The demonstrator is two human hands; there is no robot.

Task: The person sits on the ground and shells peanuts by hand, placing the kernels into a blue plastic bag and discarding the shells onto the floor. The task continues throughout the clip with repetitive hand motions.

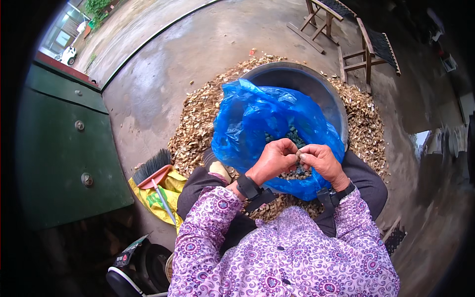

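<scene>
Taking the fingertips as the dial's centre, patterned sleeves [203, 222] come in from 7 and 5 o'clock, with dark bands [248, 186] at the wrists. The left hand [273, 161] and right hand [324, 163] meet, thumbs and forefingers pinching one small brown piece [299, 153] between them, above the open mouth of a blue bag [242, 109]. Small, dark kernels [296, 136] lie inside the bag, just past the fingers. The bag sits in a grey basin [334, 101], whose bare side shows at 1 o'clock. Shells [200, 116] heap round the basin, from 10 to 3. A broom [153, 173] rests on a yellow sack [143, 194] toward 9. Farther out stand a green cabinet [59, 153] at 9, wooden stools [367, 57] between 12 and 1, and, farthest, a white vehicle [68, 55] near 10.
</scene>
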